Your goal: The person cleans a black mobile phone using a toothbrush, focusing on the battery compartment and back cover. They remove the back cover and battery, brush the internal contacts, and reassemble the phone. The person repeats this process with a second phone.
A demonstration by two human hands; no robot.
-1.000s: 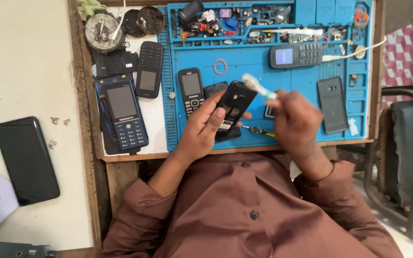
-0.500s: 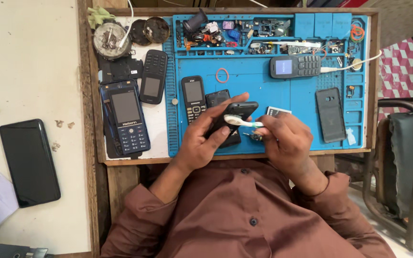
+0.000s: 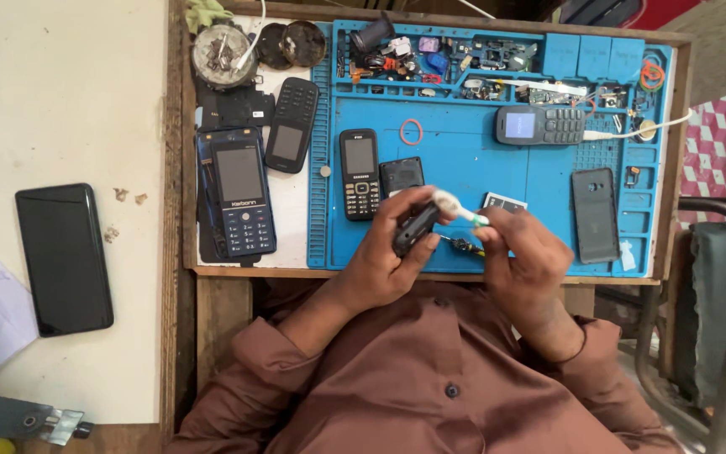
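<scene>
The left hand (image 3: 384,252) curls around a small black phone body (image 3: 415,229), holding it tilted above the near edge of the blue repair mat (image 3: 464,168). The right hand (image 3: 524,252) pinches a white toothbrush (image 3: 457,208) between thumb and fingers, its bristle head resting against the top of the phone body. On the mat beyond the hands lie a black keypad phone (image 3: 360,173), a black back cover (image 3: 402,175), an orange rubber ring (image 3: 411,131), a grey keypad phone (image 3: 539,125) on a white cable and a dark smartphone (image 3: 594,215). Left of the mat sit 2 more keypad handsets, a blue one (image 3: 242,198) and a black one (image 3: 291,124). A black smartphone (image 3: 65,259) lies well apart on the pale table (image 3: 60,101).
</scene>
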